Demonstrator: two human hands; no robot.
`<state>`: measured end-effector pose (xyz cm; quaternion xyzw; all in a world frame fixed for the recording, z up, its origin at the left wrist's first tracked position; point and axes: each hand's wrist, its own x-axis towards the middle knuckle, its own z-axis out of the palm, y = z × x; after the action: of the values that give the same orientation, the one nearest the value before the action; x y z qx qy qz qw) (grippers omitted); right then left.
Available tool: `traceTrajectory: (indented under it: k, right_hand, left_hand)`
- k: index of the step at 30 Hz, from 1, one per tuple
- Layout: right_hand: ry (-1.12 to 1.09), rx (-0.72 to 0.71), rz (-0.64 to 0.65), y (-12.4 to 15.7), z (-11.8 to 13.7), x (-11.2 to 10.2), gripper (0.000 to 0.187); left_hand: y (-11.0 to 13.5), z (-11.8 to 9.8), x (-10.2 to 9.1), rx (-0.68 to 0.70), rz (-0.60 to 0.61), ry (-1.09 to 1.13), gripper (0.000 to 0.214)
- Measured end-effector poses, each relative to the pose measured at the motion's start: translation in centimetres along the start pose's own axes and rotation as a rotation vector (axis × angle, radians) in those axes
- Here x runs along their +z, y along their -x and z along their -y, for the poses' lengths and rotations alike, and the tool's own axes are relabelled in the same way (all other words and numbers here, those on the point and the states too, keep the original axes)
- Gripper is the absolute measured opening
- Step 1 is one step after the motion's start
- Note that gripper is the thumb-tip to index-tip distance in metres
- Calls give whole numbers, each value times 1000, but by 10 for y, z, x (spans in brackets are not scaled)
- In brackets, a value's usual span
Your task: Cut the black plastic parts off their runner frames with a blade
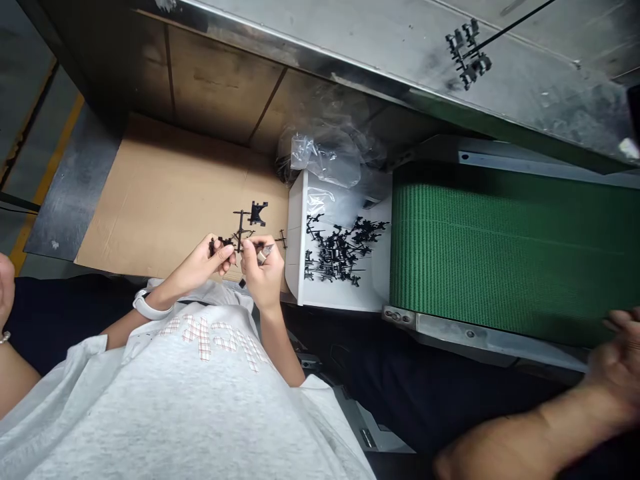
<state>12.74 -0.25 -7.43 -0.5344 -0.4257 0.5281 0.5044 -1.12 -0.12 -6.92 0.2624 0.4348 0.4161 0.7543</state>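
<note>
My left hand (pixel 214 257), with a white watch on its wrist, pinches one end of a black plastic sprue (pixel 243 230) with small parts on its branches. My right hand (pixel 263 268) is closed round a small grey metal tool (pixel 265 252) whose tip meets the sprue. Both hands hover over a sheet of brown cardboard (pixel 160 193), just left of a white tray (pixel 295 233) that holds several loose black plastic parts (pixel 336 253).
A green conveyor belt (pixel 500 253) runs to the right of the tray. A crumpled clear plastic bag (pixel 325 157) lies behind the tray. Another black sprue (pixel 469 53) rests on the metal ledge above. A co-worker's hand (pixel 619 353) rests at the belt's near edge; another person's arm (pixel 10 373) is at far left.
</note>
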Motion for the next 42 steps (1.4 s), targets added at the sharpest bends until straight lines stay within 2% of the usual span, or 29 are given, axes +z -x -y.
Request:
traceTrajectory:
  k: [8, 13, 16, 19, 22, 25, 27, 29, 31, 33, 36, 40, 42]
  right_hand:
    - [-183, 182, 186, -6, -4, -1, 46]
    - [-218, 250, 257, -6, -10, -2, 48]
    - [-190, 240, 235, -5, -14, -5, 47]
    - [-145, 226, 212, -6, -15, -17, 46]
    - [-73, 264, 303, -8, -11, -30, 40]
    - [6, 348, 497, -10, -6, -33, 30]
    - [33, 395, 598, -14, -4, -31, 25]
    - [32, 423, 641, -19, -3, -29, 26]
    - [14, 431, 632, -24, -5, -29, 30]
    - [-11, 411, 566, -26, -10, -29, 35]
    - [-40, 328, 382, -20, -21, -26, 41]
    - [-7, 175, 151, 2, -39, -7, 48]
    - [33, 103, 93, 10, -45, 2, 35]
  left_hand:
    - [-5, -3, -5, -129, 242, 59, 41]
    - [-10, -2, -13, -160, 297, -44, 37]
    - [-10, -5, -33, -111, 228, -176, 32]
    - [-8, -15, -61, 28, 25, -288, 23]
    - [-10, -26, -77, 163, -169, -349, 20]
    - [-17, -28, -68, 199, -197, -414, 18]
    - [-22, -25, -55, 162, -138, -464, 20]
    - [-26, -19, -45, 89, -60, -498, 25]
    - [-28, -11, -40, 19, -7, -492, 30]
    - [-29, -1, -40, -21, -7, -439, 34]
    - [-31, 14, -41, -2, -127, -283, 38]
    - [-32, 30, -30, 74, -322, -48, 39]
    - [-30, 33, -21, 63, -328, 24, 41]
